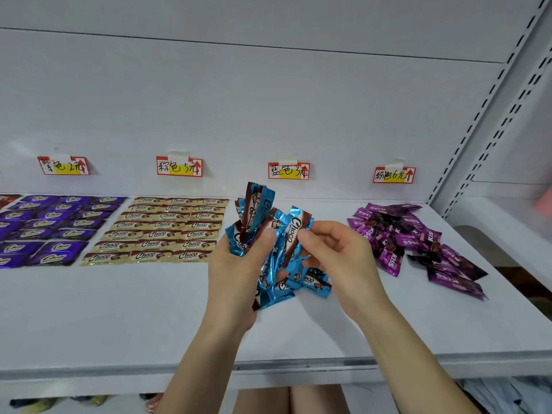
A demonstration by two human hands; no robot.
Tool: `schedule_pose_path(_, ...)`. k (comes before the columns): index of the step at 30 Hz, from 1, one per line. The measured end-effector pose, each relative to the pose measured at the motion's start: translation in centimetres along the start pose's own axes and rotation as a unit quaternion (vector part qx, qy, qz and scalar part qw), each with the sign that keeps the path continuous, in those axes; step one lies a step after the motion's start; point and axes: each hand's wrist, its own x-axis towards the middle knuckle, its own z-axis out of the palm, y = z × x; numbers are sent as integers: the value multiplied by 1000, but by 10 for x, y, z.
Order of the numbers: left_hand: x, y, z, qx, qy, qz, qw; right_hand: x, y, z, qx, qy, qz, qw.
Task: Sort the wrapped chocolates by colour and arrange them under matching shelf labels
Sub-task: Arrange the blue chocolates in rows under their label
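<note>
The left grip clutched a bunch of blue chocolates. Beside it, the right grip pinched one blue bar from the bunch. The blue sorting step seemed to be in hand. The next move called for laying them in rows on the shelf beyond both grips, under the blue label.

One wide-angle camera, worn on the head, looked forward and slightly down from close before the white shelf, with the back wall filling the upper frame, the labels across mid-height, and the left hand and right hand near at centre.
</note>
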Motion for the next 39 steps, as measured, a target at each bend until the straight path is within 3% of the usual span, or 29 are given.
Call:
schedule_pose_path(7, 10, 3, -12, -35, 55, 4, 998, 9, 7, -4, 140, 8, 70, 988)
schedule_pose_path(16, 34, -5, -25, -27, 76, -1, 997, 33, 15, 0, 83, -20, 103, 991)
schedule_pose_path(21, 42, -11, -25, -18, 78, -12, 997, 46, 16, 3, 179, -68, 134, 972)
schedule_pose_path(28, 49, -13, -33, -15, 102, -24, 994, 47, 23, 2, -69, -91, 32, 993)
schedule_pose_path(39, 65, -11, -34, -11, 106, -26, 994, 82, 31, 0, -182, -52, 41, 981)
